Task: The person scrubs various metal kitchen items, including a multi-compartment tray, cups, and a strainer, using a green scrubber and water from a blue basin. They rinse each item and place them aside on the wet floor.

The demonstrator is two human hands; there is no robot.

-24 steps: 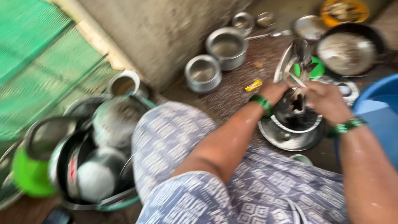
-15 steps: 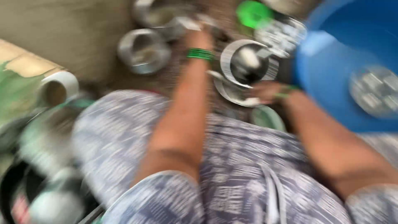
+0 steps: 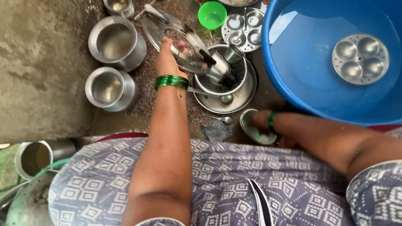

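A round steel plate [image 3: 173, 39] sits tilted in the upper middle of the frame, its rim pinched by the left hand [image 3: 167, 60], whose fingers curl over the near edge; the plate slants up-left from them. Just right of it, a steel tumbler [image 3: 224, 62] lies in a steel bowl [image 3: 240, 79]. Lower down, the right hand [image 3: 261, 123] presses into a small green dish [image 3: 251, 129], fingers hidden, grip unclear. A blue tub [image 3: 293, 83] fills the upper right.

large round plastic tub [image 3: 293, 62]: blue | small plastic cup [image 3: 212, 15]: bright green | glass bangles [image 3: 171, 81] on left wrist: green | cotton garment [image 3: 217, 188]: grey-blue, white diamond print | round steel pots [image 3: 109, 88]: silver | ground [image 3: 37, 75]: grey-brown
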